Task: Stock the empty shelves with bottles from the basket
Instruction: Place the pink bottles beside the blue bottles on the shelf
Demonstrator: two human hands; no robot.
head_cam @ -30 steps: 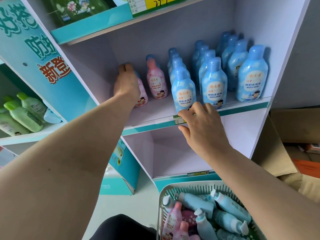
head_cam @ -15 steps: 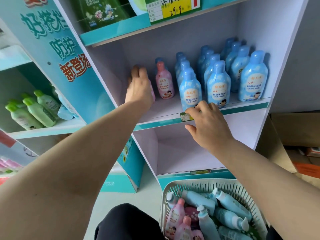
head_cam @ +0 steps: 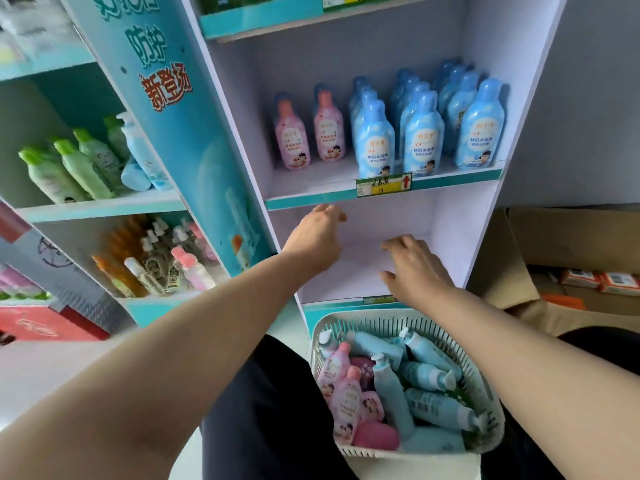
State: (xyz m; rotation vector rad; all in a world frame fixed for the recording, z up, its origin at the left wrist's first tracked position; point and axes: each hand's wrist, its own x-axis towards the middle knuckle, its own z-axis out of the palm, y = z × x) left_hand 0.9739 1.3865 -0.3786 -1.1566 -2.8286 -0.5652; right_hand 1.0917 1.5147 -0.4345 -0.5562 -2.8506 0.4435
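While both arms reach forward from the bottom of the frame, neither hand holds anything. The left hand [head_cam: 320, 237], just left of centre, hangs in front of the lower shelf [head_cam: 367, 268] with its fingers loosely spread, its fingertips near the teal front edge of the shelf above. The right hand [head_cam: 414, 268], at centre, is also empty, palm down and fingers apart, over the front lip of that same bare compartment.

On the middle shelf [head_cam: 311, 199], in the upper centre, two pink bottles [head_cam: 310, 133] stand upright side by side at the left, and rows of blue bottles [head_cam: 422, 123] stand upright to their right, filling the shelf to its right wall. A small price tag [head_cam: 383, 186] with a red arrow is fixed to the shelf's front edge below the blue rows.

The basket [head_cam: 323, 336], a white slotted one, sits at lower centre right, just below the shelf unit and next to the person's dark trouser leg [head_cam: 263, 410]. Pink and blue bottles lie jumbled on their sides in it, pink mostly at the left, blue at the right.

At the left of the frame a neighbouring shelf carries green bottles [head_cam: 69, 168], tilted, with orange and clear ones below. Cardboard boxes [head_cam: 571, 237] lie at the right edge.
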